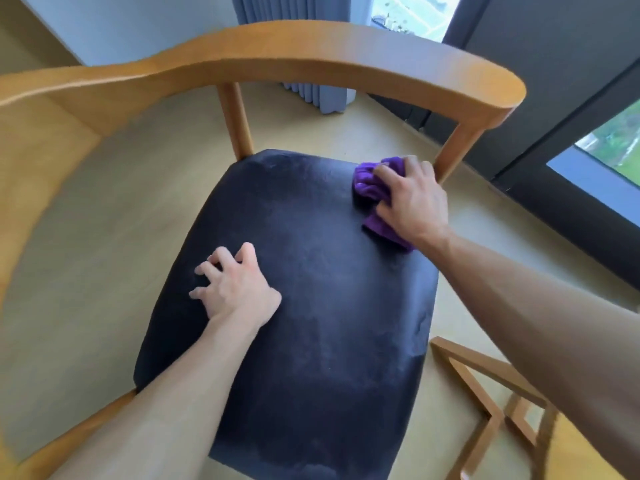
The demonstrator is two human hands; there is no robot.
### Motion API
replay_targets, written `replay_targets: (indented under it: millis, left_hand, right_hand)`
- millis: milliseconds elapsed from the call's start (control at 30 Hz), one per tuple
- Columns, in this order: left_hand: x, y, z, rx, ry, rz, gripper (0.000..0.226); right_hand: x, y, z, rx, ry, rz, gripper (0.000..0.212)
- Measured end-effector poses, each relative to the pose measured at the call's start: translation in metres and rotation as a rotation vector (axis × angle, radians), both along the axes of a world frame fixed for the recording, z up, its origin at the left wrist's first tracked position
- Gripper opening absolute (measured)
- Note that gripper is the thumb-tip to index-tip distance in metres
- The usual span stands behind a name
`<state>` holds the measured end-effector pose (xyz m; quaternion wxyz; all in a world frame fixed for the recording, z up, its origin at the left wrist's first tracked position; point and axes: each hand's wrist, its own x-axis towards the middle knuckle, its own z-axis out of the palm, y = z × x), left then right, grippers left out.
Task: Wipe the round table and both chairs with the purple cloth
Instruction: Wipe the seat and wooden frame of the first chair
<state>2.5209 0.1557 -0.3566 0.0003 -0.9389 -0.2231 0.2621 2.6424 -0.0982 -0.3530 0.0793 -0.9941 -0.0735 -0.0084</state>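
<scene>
1. The fingers [391, 174] of the right hand [412, 202] are curling over the purple cloth [372, 188] and gripping it, pressing it down on the seat [311, 271].
2. The purple cloth is lying bunched and wrinkled under that hand at the far right corner of the seat, close to the right rear post [457, 147]; one fold is sticking out beyond the fingertips and another below the palm, near the wrist.
3. The fingers [211, 268] of the left hand [235, 285] are spreading apart, bent at the knuckles, with the tips touching the seat; they are holding nothing.
4. The left hand is resting on the left part of the seat, well apart from the cloth.
5. The seat is showing as a dark, almost black, smooth padded cushion with faint dull smears.
6. The chair [311, 53] is carrying that seat inside a light wooden frame, its curved back rail arching beyond the seat.
7. A second wooden frame [491, 403] is standing on the floor [104, 202] to the right of the seat's near corner.
8. A curtain [311, 46] and dark window frames [554, 98] are showing beyond the back rail.
</scene>
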Motion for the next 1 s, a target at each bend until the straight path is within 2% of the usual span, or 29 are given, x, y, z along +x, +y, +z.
replay_targets:
  millis: [100,200,300,400,600,733,833,1000]
  left_hand:
    - [0.005,-0.005,-0.004,0.024,0.027,0.021,0.058]
    - [0.002,-0.002,-0.006,0.040,0.009,-0.007,0.056]
    - [-0.003,-0.002,-0.005,0.039,0.003,-0.041,0.056]
    - [-0.009,-0.004,-0.003,0.046,0.011,-0.072,0.058]
    - [-0.039,-0.028,0.007,0.056,0.031,-0.236,0.080]
    - [-0.076,-0.049,0.018,-0.054,0.059,-0.425,0.080]
    - [-0.091,-0.047,0.027,-0.096,0.121,-0.511,0.079]
    - [-0.094,-0.024,0.041,-0.108,0.215,-0.613,0.081]
  right_hand:
    - [-0.031,-0.032,-0.005,0.042,-0.002,-0.114,0.045]
    - [-0.073,-0.053,-0.013,0.180,0.028,-0.270,0.049]
    - [-0.123,-0.050,-0.017,0.322,0.053,-0.412,0.049]
    - [-0.167,-0.027,-0.013,0.345,0.052,-0.450,0.049]
    - [-0.228,0.027,0.004,0.191,0.069,-0.286,0.050]
    - [-0.277,0.050,0.012,0.167,0.159,-0.132,0.045]
    - [-0.310,0.056,0.016,0.210,0.260,0.063,0.048]
    - [-0.314,0.041,0.024,0.191,0.375,0.290,0.055]
